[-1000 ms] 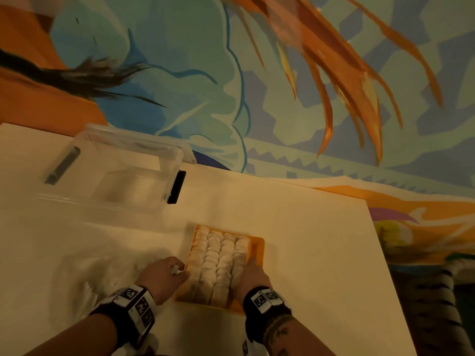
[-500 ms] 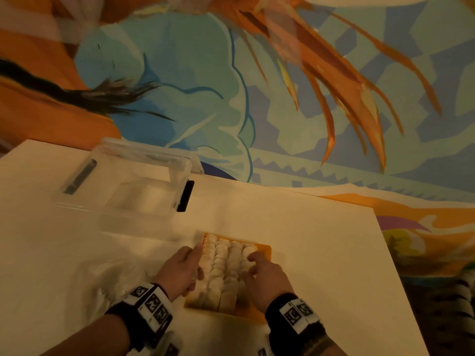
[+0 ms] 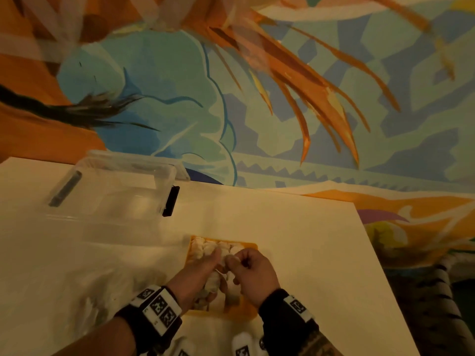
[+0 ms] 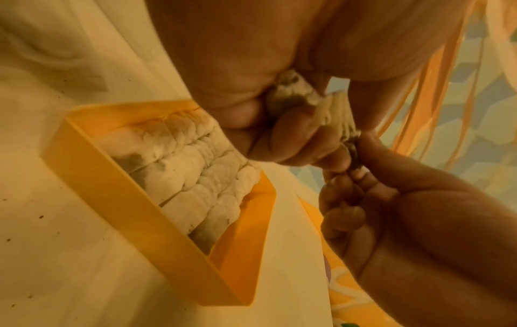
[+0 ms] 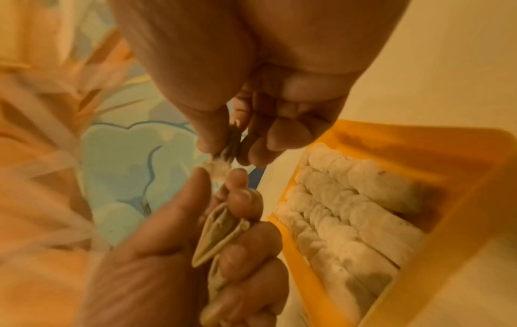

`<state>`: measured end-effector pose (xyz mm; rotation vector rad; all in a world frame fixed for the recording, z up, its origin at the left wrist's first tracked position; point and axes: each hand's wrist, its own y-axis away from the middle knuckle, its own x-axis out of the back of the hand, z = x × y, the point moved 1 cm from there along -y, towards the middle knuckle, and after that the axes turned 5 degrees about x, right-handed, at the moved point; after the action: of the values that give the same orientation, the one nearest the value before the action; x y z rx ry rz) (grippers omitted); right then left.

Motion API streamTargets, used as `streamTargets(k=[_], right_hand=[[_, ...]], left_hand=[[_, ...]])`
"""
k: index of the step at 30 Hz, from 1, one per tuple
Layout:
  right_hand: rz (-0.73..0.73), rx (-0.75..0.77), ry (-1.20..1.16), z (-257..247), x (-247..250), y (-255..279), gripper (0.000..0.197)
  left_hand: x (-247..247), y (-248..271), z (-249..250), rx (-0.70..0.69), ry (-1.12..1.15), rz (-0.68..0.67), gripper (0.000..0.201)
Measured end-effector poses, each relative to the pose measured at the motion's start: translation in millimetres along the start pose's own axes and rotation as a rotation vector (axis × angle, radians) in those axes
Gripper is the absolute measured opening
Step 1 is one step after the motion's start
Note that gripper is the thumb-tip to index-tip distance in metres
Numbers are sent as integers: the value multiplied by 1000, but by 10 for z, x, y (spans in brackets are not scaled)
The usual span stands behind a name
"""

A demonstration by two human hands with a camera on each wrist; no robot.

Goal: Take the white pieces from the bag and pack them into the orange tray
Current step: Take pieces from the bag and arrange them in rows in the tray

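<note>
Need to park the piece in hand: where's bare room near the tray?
Bare table lies right of the orange tray and between it and the clear box. Crowded: inside the tray, except a strip along its right wall.

The right hand (image 5: 251, 88) comes in from the top. Its thumb and fingers (image 5: 282, 135) pinch the thin end of a white piece (image 5: 221, 163). The left hand (image 5: 167, 265) comes up from the bottom and curls its fingers round a folded piece (image 5: 221, 230). The two hands meet close together. Beside them on the right sits the orange tray (image 5: 461, 199) on the pale table (image 5: 447, 55). Rows of white pieces (image 5: 349, 210) lie packed side by side inside it.
</note>
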<state>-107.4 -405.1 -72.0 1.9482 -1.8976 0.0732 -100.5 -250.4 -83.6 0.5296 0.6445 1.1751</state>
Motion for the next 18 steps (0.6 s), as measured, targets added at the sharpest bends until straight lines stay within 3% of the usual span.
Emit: streamTargets(k=[2,3,7,10,12,18], right_hand=[[26,-93,-129,47,21,-4,26],[25,-135,-183,68,21,-1,26],[-32,-268,-327,137,19,32,22],[-58,-390,-569,189,-24,54,18],[-78,-444,-658,185,-33,67,15],[-164,-539,-638,140,-9,98,21]], left_hand=[[4,8,-15,-56,-26,35,28],[10,-8,-30,-87,-52,51,19],[42,-93,-59,-163,-140,220,6],[52,-120,-86,-200,-137,225,13],[63,-143,-102,-217,-144,227,6],[79,-144,-64,-245,-197,282,13]])
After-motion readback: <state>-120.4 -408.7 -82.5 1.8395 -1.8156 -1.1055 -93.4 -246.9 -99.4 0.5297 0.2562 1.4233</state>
